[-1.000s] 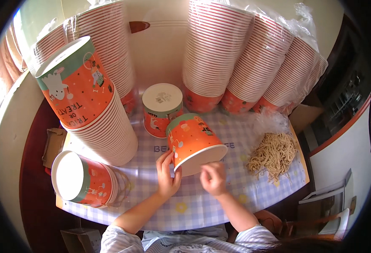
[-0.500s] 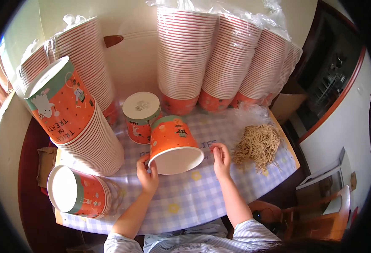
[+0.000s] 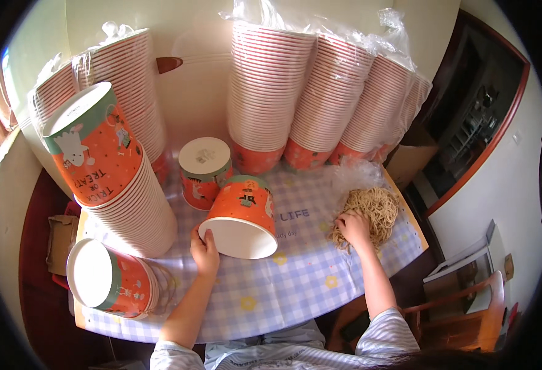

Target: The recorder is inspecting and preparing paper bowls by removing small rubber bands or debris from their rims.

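An orange and green paper bucket [image 3: 243,203] lies tilted on its side at the middle of the table, its white-rimmed mouth facing me. My left hand [image 3: 207,253] grips that rim at its left, thumb at the opening and fingers outside. Over to the right, my right hand [image 3: 355,228] is closed at the left part of a tangled pile of beige cords [image 3: 380,206]. Its fingertips are partly hidden among the strands. Behind the held bucket, another paper bucket [image 3: 204,157] stands upside down.
On the left rise a tall stack of nested buckets [image 3: 123,191] and a short stack [image 3: 129,283] lying tipped. Plastic-wrapped bucket stacks [image 3: 271,92] line the back, with more wrapped stacks [image 3: 123,80] at back left. A checked cloth [image 3: 295,290] covers the table; a wooden chair [image 3: 468,311] is at right.
My right hand has moved from beside the bucket to the cord pile and closed there. The bucket has turned, its mouth now pointing more to the right, with my left hand still on its rim.
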The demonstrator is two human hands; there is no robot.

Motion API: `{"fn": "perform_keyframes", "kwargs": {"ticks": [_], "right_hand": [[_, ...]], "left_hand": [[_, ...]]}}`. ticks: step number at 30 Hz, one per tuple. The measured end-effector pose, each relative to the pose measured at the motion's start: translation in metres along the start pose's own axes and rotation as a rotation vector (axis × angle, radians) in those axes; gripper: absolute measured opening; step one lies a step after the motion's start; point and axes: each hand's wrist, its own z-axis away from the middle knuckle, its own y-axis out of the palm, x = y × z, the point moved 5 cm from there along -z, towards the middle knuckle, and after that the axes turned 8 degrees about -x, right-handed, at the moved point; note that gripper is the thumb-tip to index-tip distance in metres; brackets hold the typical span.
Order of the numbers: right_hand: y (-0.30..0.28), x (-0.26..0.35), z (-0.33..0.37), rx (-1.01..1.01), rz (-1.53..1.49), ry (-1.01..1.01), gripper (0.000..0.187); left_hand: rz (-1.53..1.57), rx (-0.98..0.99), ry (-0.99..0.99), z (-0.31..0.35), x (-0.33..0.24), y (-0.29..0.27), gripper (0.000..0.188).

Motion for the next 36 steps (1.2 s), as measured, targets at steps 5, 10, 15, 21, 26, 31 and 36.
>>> {"fn": "perform_keyframes", "kwargs": {"ticks": [5,10,15,21,26,31,36], "right_hand": [[0.015,-0.003,0.002,0.062,0.061,0.005,0.012],[0.008,0.01,-0.001,-0.043,0.041,-0.109,0.007],[-0.029,0.05,-0.005,-0.363,-0.327,-0.16,0.006],[-0.048,0.125,0.004,-0.445,-0.863,-0.13,0.005],[-0.021,0.143,0.014,-0.401,-1.091,-0.048,0.01],[-0.015,0.144,0.024,-0.353,-0.908,-0.204,0.011],[-0.023,0.15,0.027,-0.347,-0.862,-0.267,0.015]], "left_hand": [[0.02,-0.031,-0.038,-0.002,0.008,0.0,0.021],[0.17,-0.077,-0.014,-0.003,0.015,-0.002,0.043],[-0.102,-0.135,0.115,0.001,0.003,-0.007,0.057],[-0.344,-0.175,0.611,0.022,-0.046,-0.009,0.062],[-0.214,0.143,0.692,0.062,-0.058,0.018,0.043],[-0.278,0.414,0.573,0.071,-0.06,0.039,0.043],[-0.242,0.491,0.429,0.079,-0.062,0.06,0.052]]}}
